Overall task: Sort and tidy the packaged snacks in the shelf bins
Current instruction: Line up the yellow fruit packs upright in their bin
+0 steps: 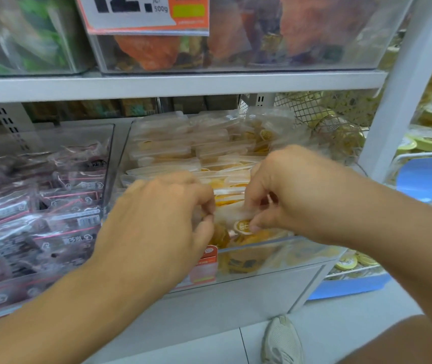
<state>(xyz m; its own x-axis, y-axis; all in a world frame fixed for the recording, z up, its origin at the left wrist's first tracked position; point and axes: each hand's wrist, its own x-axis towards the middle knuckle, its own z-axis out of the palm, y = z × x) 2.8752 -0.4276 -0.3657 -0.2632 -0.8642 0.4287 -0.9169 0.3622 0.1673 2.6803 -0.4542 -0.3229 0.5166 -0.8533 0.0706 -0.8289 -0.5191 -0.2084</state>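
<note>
Two clear bins (120,153) side by side on lower shelf; right one stacked w/ yellow snack packs (173,143), long axes running left-right. Left hand (157,219) & right hand (286,190) pinching one pack (236,219) at bin front, fingers curled on opposite ends.

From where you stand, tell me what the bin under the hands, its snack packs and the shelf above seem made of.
Bin: clear glossy rigid plastic, likely acrylic; contents show through its wall.
Snack packs: thin clear plastic film, shiny and creased, yellow pieces visible inside. Both the left hand and right hand pinch one.
Shelf: smooth white, probably painted metal; the look leaves it open.
</note>
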